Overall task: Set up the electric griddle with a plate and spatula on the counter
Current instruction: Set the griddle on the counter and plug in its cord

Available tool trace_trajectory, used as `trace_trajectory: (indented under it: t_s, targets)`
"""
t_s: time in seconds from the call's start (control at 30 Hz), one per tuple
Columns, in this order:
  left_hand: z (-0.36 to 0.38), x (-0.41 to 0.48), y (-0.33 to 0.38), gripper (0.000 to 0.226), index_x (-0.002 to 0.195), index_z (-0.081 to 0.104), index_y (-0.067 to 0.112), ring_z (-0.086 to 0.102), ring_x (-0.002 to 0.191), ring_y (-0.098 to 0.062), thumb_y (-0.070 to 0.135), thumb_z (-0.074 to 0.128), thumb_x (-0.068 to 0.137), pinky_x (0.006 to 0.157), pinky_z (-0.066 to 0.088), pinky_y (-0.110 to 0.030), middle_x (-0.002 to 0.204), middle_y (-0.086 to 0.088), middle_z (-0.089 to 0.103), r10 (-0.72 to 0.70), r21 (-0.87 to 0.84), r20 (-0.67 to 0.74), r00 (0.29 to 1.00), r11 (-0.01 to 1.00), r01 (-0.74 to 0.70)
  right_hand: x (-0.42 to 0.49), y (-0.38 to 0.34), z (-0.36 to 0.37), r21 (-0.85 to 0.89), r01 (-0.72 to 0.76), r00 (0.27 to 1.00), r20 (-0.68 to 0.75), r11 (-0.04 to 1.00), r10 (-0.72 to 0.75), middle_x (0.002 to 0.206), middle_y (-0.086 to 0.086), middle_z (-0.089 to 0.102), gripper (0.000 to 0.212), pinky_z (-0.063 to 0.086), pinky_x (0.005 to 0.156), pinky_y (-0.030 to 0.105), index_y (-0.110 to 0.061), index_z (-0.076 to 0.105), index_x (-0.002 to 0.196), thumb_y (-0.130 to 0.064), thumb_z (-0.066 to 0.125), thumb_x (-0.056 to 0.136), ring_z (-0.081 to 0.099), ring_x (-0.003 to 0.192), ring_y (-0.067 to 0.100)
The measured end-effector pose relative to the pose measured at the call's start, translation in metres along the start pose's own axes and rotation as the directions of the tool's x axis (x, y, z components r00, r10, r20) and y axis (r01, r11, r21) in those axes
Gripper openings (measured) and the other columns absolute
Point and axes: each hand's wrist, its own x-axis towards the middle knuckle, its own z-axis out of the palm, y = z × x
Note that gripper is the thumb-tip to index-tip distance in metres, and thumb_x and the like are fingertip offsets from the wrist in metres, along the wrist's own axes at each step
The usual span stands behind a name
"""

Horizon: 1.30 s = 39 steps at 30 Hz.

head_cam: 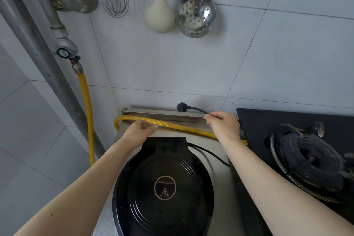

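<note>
Griddle (pixel 162 188), round, black, lid closed, sits on the steel counter (pixel 220 188) beside the stove (pixel 306 159); left hand (pixel 140 130) loosely curled at its hinge edge, right hand (pixel 223 122) pinching the power cord (pixel 199 110)

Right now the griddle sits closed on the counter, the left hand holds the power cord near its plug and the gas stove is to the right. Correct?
Not quite: the head view shows the right hand holding the power cord near its plug. The left hand rests by the yellow hose. The rest holds.
</note>
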Motion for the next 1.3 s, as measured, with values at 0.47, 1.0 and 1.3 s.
trace_trajectory:
  t_s: [0.47, 1.0, 1.3]
  targets:
    - [-0.049, -0.057, 0.126, 0.032, 0.120, 0.055, 0.006, 0.067, 0.085, -0.020, 0.026, 0.053, 0.095, 0.068, 0.052, -0.030, 0.099, -0.007, 0.067, 0.140, -0.595, -0.073, 0.988, 0.789, -0.155, -0.041, -0.099, -0.050, 0.237, 0.126, 0.960, 0.217, 0.963, -0.179, 0.065, 0.002, 0.070, 0.008, 0.053, 0.072, 0.028, -0.013, 0.076, 0.075, -0.018, 0.071, 0.079, 0.062, 0.064, 0.012]
    - [-0.051, -0.116, 0.255, 0.033, 0.121, 0.059, 0.015, 0.065, 0.087, -0.017, 0.006, 0.058, 0.089, 0.082, 0.049, -0.018, 0.096, -0.003, 0.067, 0.722, -0.031, -0.184, 0.667, 0.674, -0.738, -0.043, -0.184, -0.085, -0.168, 0.338, 0.926, -0.119, 0.926, -0.359, 0.076, -0.011, 0.069, 0.001, 0.046, 0.060, 0.023, -0.030, 0.069, 0.078, -0.029, 0.068, 0.079, 0.066, 0.077, 0.018]
    - [-0.079, -0.084, 0.329, 0.056, 0.146, 0.029, 0.019, 0.033, 0.137, -0.021, 0.022, 0.051, 0.094, 0.109, 0.031, -0.036, 0.150, -0.002, 0.037, 0.908, 0.683, -0.091, 0.408, 0.355, -0.639, 0.019, -0.233, -0.121, 0.355, 0.310, 0.946, -0.209, 0.882, -0.248, 0.081, 0.007, 0.073, 0.016, 0.062, 0.073, 0.038, -0.017, 0.064, 0.089, -0.005, 0.059, 0.081, 0.074, 0.058, 0.020]
